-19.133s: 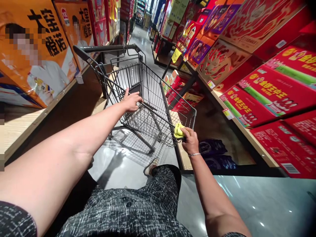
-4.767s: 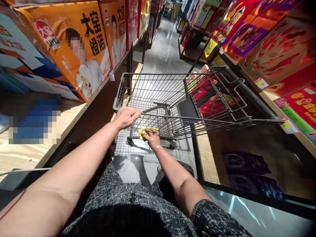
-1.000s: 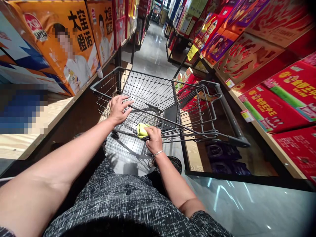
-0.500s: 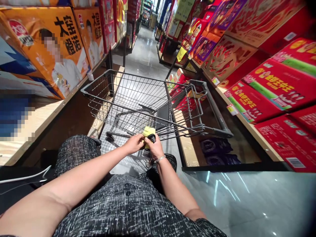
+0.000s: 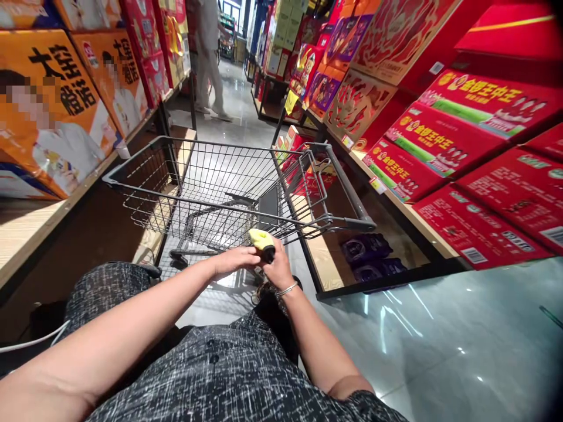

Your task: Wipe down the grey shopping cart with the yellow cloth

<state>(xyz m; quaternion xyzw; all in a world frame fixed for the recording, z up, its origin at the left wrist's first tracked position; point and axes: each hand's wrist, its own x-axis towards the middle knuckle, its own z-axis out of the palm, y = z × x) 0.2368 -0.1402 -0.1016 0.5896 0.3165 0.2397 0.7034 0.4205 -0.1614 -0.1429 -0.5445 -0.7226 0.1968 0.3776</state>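
Note:
A small, soft-looking yellow and black bundle (image 5: 261, 238) shows between my hands; its exact kind is hard to make out. My right hand (image 5: 278, 266) is closed round its black end, and the yellow part sticks up beyond the fingers. My left hand (image 5: 235, 260) reaches across from the left, its fingertips pressed together against the bundle's lower side and partly hidden. Just beyond both hands stands a dark wire shopping cart (image 5: 211, 202), turned sideways with its handle (image 5: 349, 186) to the right. Inside it I see only bare mesh.
Red boxes (image 5: 424, 140) are stacked on the right shelf, and orange cartons (image 5: 109, 88) on the left one. Purple packs (image 5: 367, 252) lie on the low right shelf. A person in pale clothes (image 5: 209, 58) walks in the aisle ahead. Glossy floor (image 5: 396, 340) spreads at lower right.
The view has swung right, so the cart and shelves sit further left. A walking person has come into sight ahead. My left fingers have shifted lower on the bundle, and its yellow part now leans left.

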